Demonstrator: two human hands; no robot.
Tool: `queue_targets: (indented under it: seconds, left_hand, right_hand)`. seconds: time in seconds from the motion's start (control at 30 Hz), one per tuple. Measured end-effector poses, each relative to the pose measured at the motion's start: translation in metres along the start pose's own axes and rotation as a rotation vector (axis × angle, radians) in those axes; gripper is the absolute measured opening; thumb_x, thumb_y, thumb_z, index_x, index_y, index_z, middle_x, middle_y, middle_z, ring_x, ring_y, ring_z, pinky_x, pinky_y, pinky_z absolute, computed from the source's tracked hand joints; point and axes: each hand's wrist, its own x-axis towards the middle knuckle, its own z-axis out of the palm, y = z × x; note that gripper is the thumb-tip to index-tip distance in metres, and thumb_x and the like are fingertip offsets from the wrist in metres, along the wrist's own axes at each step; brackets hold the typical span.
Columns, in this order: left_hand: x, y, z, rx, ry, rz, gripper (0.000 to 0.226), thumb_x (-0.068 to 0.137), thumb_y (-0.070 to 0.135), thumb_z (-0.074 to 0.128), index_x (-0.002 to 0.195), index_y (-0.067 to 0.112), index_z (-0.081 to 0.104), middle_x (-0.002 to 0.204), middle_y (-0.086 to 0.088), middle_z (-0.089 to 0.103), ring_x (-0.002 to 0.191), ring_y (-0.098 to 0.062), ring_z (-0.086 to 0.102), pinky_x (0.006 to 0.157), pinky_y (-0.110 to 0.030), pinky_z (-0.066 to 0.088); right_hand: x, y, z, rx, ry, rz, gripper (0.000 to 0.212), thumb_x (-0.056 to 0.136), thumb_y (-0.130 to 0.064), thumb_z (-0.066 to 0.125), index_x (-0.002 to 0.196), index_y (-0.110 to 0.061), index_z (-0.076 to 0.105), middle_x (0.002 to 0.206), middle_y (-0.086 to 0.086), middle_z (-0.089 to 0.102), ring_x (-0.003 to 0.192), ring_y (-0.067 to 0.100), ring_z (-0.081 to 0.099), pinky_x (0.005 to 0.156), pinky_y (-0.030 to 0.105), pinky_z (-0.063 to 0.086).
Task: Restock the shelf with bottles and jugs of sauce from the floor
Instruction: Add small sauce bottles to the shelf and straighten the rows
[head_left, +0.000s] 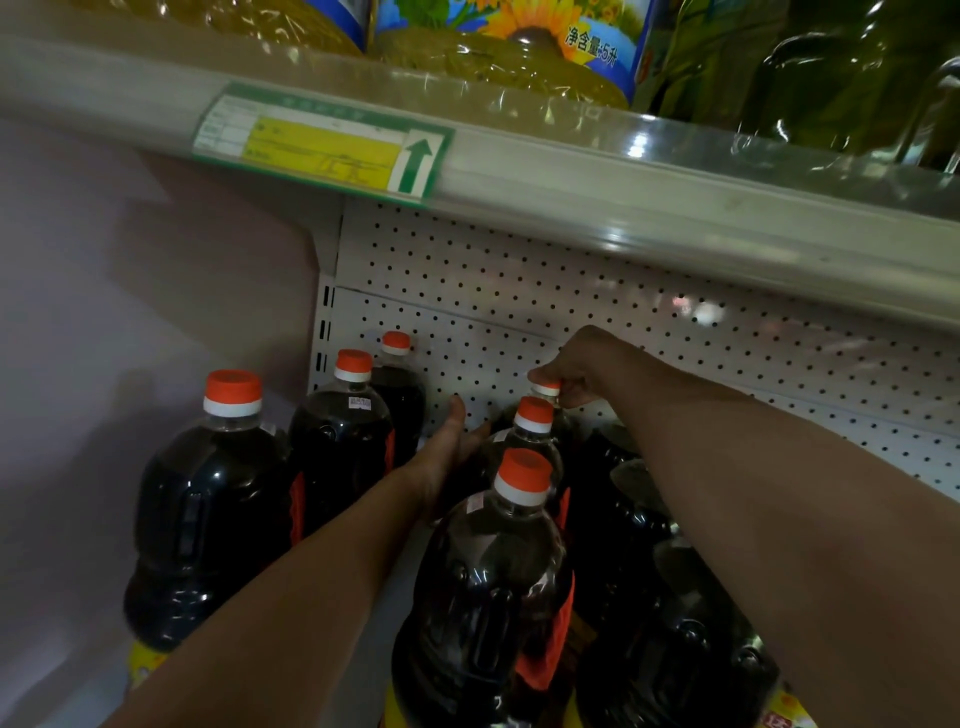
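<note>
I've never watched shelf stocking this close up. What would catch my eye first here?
Dark sauce bottles with orange caps stand in rows on the lower shelf. The right hand pinches the cap of the rearmost bottle by the pegboard back wall, while the left hand rests flat against its side. Above, sunflower oil jugs fill the upper shelf.

Oil jug label (571, 36), above the shelf edge (675, 202), reads "净含量:5升". Price tag (322, 143) on that edge: green arrow; writing illegible.

— Dim down here?
— Yes, the lower shelf sits in shadow; the dark bottles (208, 509) barely catch highlights.
— Glare?
— On the upper shelf edge (649, 156), upper right. Edges bend and smear; the price tag (322, 143) is blurred.
</note>
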Motion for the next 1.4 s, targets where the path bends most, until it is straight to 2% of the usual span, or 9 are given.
queue_targets:
  seconds: [0.1, 0.23, 0.37, 0.43, 0.57, 0.77, 0.93, 1.13, 1.4]
  left_hand:
    - [-0.003, -0.001, 0.006, 0.075, 0.061, 0.018, 0.077, 0.099, 0.067, 0.015, 0.153, 0.017, 0.035, 0.159, -0.015, 0.034, 0.146, -0.034, 0.031, 0.114, -0.044, 0.029]
    - [-0.003, 0.001, 0.012, 0.019, 0.067, 0.050, 0.075, 0.100, 0.066, 0.018, 0.153, 0.016, 0.036, 0.157, -0.017, 0.036, 0.145, -0.034, 0.035, 0.111, -0.043, 0.032]
    - [-0.002, 0.000, 0.009, 0.020, 0.122, 0.073, 0.078, 0.097, 0.070, 0.019, 0.149, 0.017, 0.042, 0.154, -0.017, 0.042, 0.144, -0.033, 0.037, 0.120, -0.046, 0.027]
    - [-0.009, -0.002, 0.011, 0.040, 0.143, 0.089, 0.083, 0.094, 0.074, 0.020, 0.151, 0.016, 0.039, 0.155, -0.017, 0.039, 0.144, -0.032, 0.036, 0.121, -0.049, 0.026]
    - [-0.038, 0.006, 0.019, 0.206, 0.150, 0.138, 0.090, 0.089, 0.080, 0.013, 0.155, 0.022, 0.031, 0.162, -0.010, 0.028, 0.149, -0.030, 0.027, 0.122, -0.052, 0.020]
    - [-0.088, 0.027, 0.030, 0.268, 0.263, 0.203, 0.089, 0.090, 0.081, 0.016, 0.155, 0.023, 0.034, 0.161, -0.004, 0.030, 0.149, -0.025, 0.028, 0.120, -0.047, 0.019]
    - [-0.137, 0.054, 0.031, 0.613, 0.498, 0.447, 0.097, 0.076, 0.091, 0.017, 0.139, 0.029, 0.057, 0.148, -0.002, 0.052, 0.137, -0.022, 0.047, 0.119, -0.049, 0.028]
    - [-0.160, 0.098, -0.001, 0.777, 0.688, 0.544, 0.069, 0.101, 0.063, 0.020, 0.132, 0.019, 0.063, 0.146, -0.007, 0.053, 0.136, -0.023, 0.047, 0.117, -0.039, 0.029]
    - [-0.151, 0.153, -0.033, 0.858, 0.415, 0.346, 0.071, 0.100, 0.066, 0.025, 0.128, 0.013, 0.064, 0.122, -0.005, 0.065, 0.116, -0.020, 0.058, 0.101, -0.033, 0.044]
  right_hand:
    - [0.004, -0.003, 0.001, -0.138, -0.001, 0.085, 0.040, 0.092, -0.038, 0.073, 0.094, 0.000, 0.061, 0.127, 0.017, 0.069, 0.120, 0.023, 0.066, 0.107, 0.035, 0.049]
    - [0.004, -0.004, 0.001, -0.169, 0.010, 0.026, 0.042, 0.090, -0.036, 0.076, 0.082, 0.001, 0.056, 0.123, 0.021, 0.070, 0.117, 0.027, 0.067, 0.104, 0.038, 0.052]
    - [-0.002, 0.005, -0.002, 0.027, 0.017, -0.093, 0.033, 0.092, -0.010, 0.072, 0.120, 0.005, 0.062, 0.127, 0.023, 0.065, 0.105, 0.026, 0.067, 0.053, 0.023, 0.058]
    - [-0.006, 0.011, -0.004, 0.005, 0.021, -0.129, 0.040, 0.093, -0.006, 0.070, 0.130, 0.005, 0.059, 0.130, 0.022, 0.064, 0.109, 0.026, 0.065, 0.043, 0.021, 0.053]
    - [-0.014, -0.003, -0.003, -0.288, 0.099, -0.158, 0.060, 0.092, -0.036, 0.074, 0.131, 0.005, 0.056, 0.131, 0.020, 0.063, 0.118, 0.033, 0.063, 0.089, 0.033, 0.056]
    - [-0.047, -0.028, -0.002, -0.221, 0.247, -0.381, 0.070, 0.089, -0.044, 0.076, 0.131, 0.008, 0.054, 0.133, 0.022, 0.061, 0.118, 0.033, 0.061, 0.080, 0.030, 0.044]
    - [-0.056, -0.049, 0.020, -0.118, 0.143, -0.439, 0.054, 0.083, -0.058, 0.075, 0.074, -0.009, 0.054, 0.086, 0.013, 0.062, 0.064, 0.018, 0.054, 0.055, 0.026, 0.042]
    - [-0.076, -0.076, 0.055, 0.017, 0.019, -0.491, 0.056, 0.079, -0.054, 0.081, 0.097, -0.003, 0.067, 0.102, 0.013, 0.070, 0.095, 0.026, 0.069, 0.091, 0.042, 0.059]
    - [-0.084, -0.117, 0.078, 0.088, 0.078, -0.441, 0.056, 0.079, -0.053, 0.082, 0.062, -0.016, 0.044, 0.064, 0.005, 0.053, 0.070, 0.022, 0.058, 0.072, 0.034, 0.052]
